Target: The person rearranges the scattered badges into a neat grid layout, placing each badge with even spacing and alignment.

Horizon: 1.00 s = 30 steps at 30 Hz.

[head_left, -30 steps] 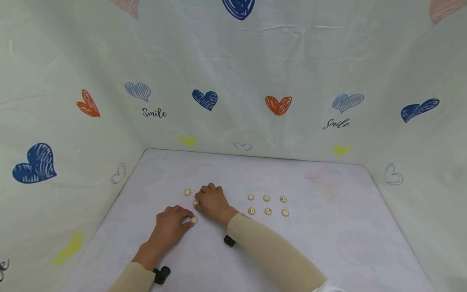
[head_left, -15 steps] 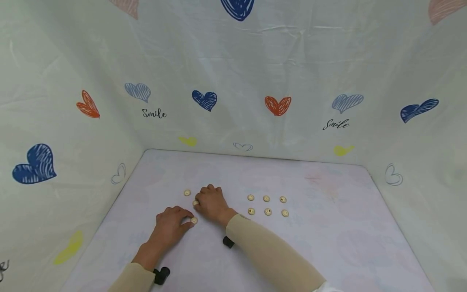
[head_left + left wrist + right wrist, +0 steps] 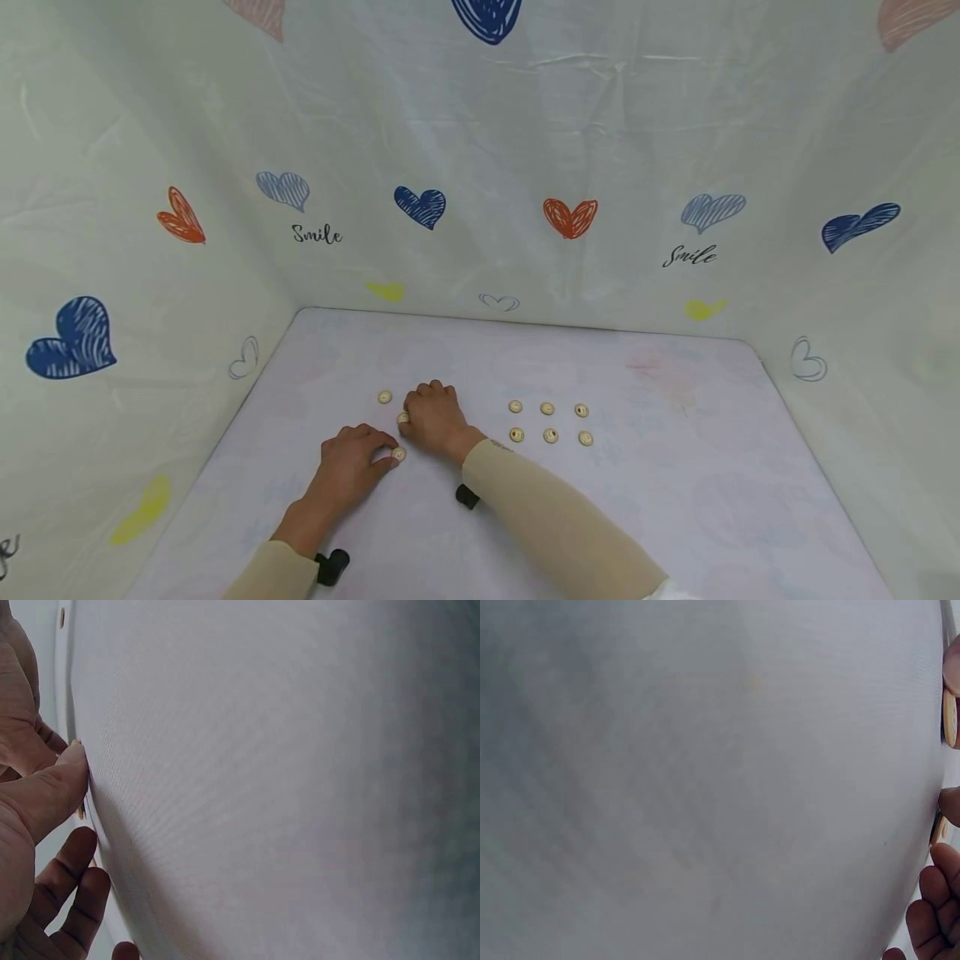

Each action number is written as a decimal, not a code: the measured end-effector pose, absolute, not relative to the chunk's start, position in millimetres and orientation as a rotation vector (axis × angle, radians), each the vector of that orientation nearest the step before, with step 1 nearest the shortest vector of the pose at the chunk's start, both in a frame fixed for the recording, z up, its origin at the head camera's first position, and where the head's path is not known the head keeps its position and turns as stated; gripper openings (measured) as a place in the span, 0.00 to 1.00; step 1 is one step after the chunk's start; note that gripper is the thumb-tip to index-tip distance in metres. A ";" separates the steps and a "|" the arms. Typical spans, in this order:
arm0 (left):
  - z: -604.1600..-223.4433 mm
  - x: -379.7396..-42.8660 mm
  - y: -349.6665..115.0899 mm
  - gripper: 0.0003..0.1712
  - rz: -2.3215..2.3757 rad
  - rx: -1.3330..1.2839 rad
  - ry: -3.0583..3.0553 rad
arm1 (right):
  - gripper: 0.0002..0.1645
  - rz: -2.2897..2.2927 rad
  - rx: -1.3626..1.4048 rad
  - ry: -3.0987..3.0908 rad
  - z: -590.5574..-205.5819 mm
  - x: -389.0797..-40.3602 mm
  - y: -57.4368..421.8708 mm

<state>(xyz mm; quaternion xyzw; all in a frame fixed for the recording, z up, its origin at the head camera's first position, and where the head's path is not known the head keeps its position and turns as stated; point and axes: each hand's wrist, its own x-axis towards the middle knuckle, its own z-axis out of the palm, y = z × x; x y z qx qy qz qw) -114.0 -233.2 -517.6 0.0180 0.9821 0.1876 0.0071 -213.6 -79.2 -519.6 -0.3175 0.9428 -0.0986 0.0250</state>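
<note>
Low over the left part of the table, my left hand (image 3: 348, 467) pinches a small round wooden disc (image 3: 399, 454) between thumb and index finger. Just beyond it, my right hand (image 3: 435, 418) holds a second wooden disc (image 3: 403, 417) at its left side, its fingers curled and partly hiding the piece. The right wrist view shows a disc (image 3: 950, 720) edge-on beside a fingertip. In the left wrist view, a thumb (image 3: 56, 787) presses near the thin edge of a disc. Farther back and left lies a loose wooden disc (image 3: 385, 397), apart from both hands.
Right of the hands, several matching discs (image 3: 551, 436) lie in two short rows, some with dark marks. The white table (image 3: 675, 500) meets a pale curtain (image 3: 495, 133) printed with hearts at the back and sides. Black wrist cameras (image 3: 332, 567) hang under both sleeves.
The right forearm has shifted very slightly left. Both hands keep their places at the two discs, and the other discs have not moved.
</note>
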 end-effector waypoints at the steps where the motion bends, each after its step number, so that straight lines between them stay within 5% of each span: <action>1: -517.7 -114.1 -233.1 0.09 0.587 0.056 3.071 | 0.12 -0.319 -0.972 2.915 -520.1 -214.1 -79.0; 17: -515.6 -113.3 -232.1 0.10 0.581 0.050 3.061 | 0.13 -0.316 -1.147 2.902 -518.7 -213.7 -64.6; 30: -517.3 -111.8 -231.8 0.11 0.585 0.018 3.063 | 0.12 -0.436 -1.279 2.873 -496.9 -195.8 33.7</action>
